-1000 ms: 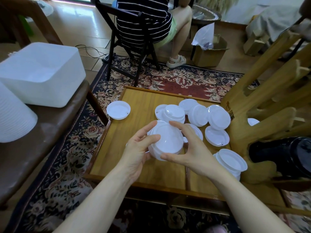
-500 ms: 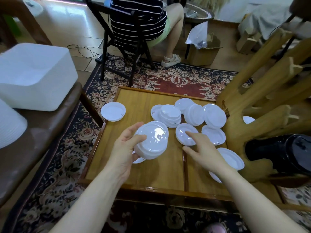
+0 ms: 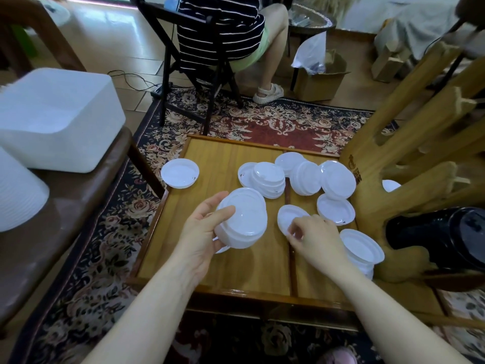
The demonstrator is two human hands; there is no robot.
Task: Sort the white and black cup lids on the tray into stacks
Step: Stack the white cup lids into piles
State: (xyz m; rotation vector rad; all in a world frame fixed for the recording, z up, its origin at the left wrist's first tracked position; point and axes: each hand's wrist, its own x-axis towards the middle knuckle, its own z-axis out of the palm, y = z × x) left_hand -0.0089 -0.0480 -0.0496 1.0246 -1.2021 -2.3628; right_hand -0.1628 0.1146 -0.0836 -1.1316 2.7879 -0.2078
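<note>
while left hand [image 3: 202, 232] grips round glossy stack [image 3: 242, 219], right hand [image 3: 315, 237] pinches lid [image 3: 290, 215]

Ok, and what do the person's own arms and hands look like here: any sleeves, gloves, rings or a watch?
Both forearms are bare up to the bottom edge of the picture, with no sleeve in view. The left hand and the right hand wear no gloves. No watch or wristband shows on either wrist, and no ring is visible on the fingers that can be seen.

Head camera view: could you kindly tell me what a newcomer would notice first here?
Probably the stack of white lids gripped in the left hand above the wooden tray. Next, the right hand pinching a single white lid lying on the tray, with more loose white lids scattered behind.
</note>
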